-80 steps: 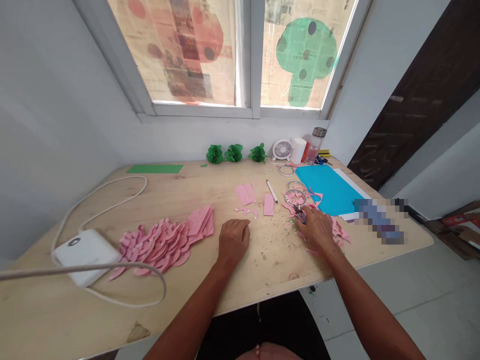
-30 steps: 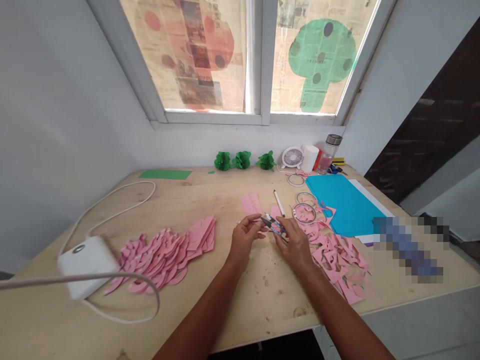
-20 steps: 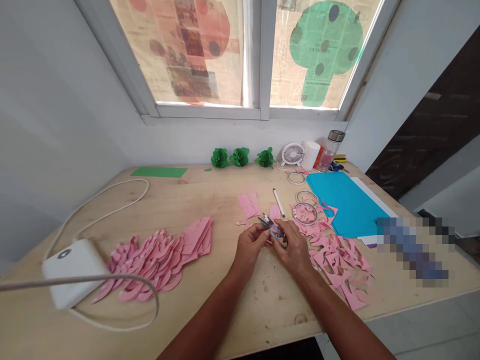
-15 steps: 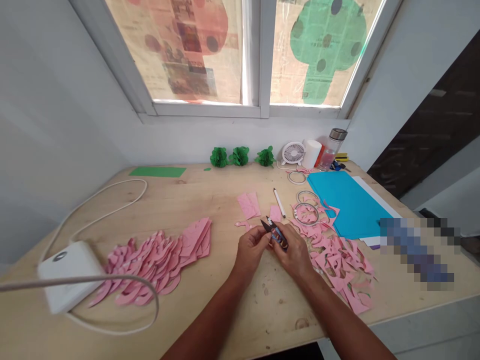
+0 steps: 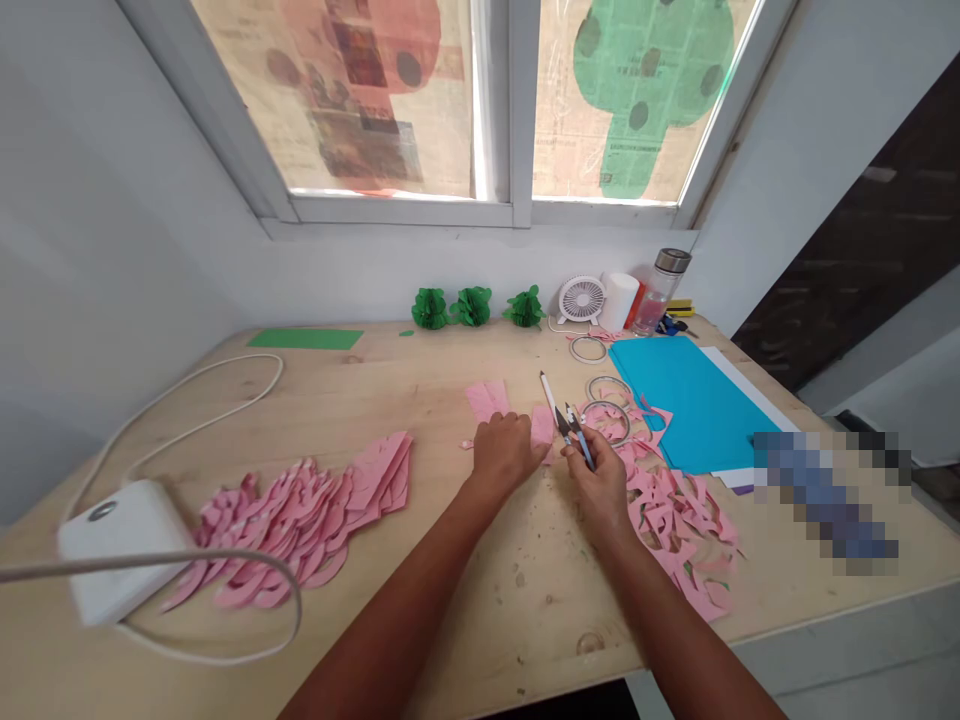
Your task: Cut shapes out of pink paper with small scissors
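- The pink rectangle (image 5: 541, 428) is laid on the table (image 5: 210, 690) in front of the person and is taken as the clock's centre, with twelve toward the window (image 5: 521, 110).
- At 8 o'clock its edge is met by the left hand (image 5: 506, 450), back upward and fingers bent; whether paper is being pinched cannot be told, since the fingertips are hidden.
- At 3 o'clock the snips (image 5: 576, 437) are gripped by the right hand (image 5: 604, 482) between curled fingers and thumb. The blades are parted and aimed toward 11, probably so that the tool is kept ready while paper is handled by the other hand.
- At 12 a white pen (image 5: 548, 392) is laid just beyond the rectangle, and at 10 more pink sheets (image 5: 487, 399) are set, presumably for easy reach.
- At 3 metal-looking rings (image 5: 606, 404) are rested among scraps; at 4 the main pink scrap heap (image 5: 679, 520) is spread, seemingly kept on the cutting side as waste.
- At 8, well apart, shaped pink pieces (image 5: 292, 520) are overlapped in a row, likely so that they are not mixed with offcuts.
- Farther out, blue sheets (image 5: 694, 405) are stacked at 3, and green paper balls (image 5: 471, 306) are lined along the wall at 11, perhaps out of the way.
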Demonstrator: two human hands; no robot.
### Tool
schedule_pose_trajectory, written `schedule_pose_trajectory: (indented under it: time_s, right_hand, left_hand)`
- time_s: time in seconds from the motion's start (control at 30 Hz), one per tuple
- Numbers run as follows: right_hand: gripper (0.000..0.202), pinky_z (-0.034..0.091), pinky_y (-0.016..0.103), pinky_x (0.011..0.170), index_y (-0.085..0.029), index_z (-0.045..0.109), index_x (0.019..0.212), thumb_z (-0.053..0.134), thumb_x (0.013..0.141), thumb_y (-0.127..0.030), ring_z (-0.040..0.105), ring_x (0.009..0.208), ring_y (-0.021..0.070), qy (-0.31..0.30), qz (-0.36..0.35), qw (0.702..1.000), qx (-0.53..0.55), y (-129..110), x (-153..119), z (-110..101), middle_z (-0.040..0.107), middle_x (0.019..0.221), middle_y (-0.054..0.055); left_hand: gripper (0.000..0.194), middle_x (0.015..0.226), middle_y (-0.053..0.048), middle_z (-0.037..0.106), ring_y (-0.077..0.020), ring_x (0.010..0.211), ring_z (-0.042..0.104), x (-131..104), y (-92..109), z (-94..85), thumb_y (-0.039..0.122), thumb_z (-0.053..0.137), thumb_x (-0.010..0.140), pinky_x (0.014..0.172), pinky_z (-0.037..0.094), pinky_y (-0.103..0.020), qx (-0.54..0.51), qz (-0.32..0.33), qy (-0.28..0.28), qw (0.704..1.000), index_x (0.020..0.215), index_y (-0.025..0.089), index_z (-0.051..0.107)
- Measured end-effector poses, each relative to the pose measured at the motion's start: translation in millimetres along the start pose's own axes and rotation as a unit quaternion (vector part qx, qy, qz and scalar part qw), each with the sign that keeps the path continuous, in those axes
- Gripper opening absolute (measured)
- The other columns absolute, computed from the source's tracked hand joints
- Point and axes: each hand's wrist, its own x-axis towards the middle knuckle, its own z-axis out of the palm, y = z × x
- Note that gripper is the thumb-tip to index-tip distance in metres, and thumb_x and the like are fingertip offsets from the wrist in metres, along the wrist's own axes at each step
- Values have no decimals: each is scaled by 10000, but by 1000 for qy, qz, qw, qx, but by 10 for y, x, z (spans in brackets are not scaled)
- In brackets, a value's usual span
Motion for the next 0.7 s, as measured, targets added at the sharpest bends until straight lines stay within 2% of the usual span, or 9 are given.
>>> schedule_pose_trajectory:
  time_s: [0.13,0.43,0.7]
  right_hand:
    - [328,421,245,583,-149,604,1017,557,730,-302,534,640,152,21,11,999,34,29,14,-4,623,776,34]
    - [356,427,256,586,-140,605,1011,579,699,-310,541,637,158,27,13,998,49,46,26,15,633,793,48]
    - [375,426,259,566,-127,616,997,562,704,-356,544,630,172,50,1,998,36,59,19,-17,622,735,40]
  left_hand:
    - [295,957,-149,638,-298,952,556,109,91,85,337,524,734,775,401,-393,34,-19,-12,999,940,146,614]
    - [274,1008,-159,627,-310,988,553,179,116,78,247,539,688,763,412,-392,-25,-86,-33,995,930,143,615]
    - [246,973,-142,650,-266,946,588,190,172,144,123,461,722,720,417,-343,-58,-121,-7,991,916,164,605]
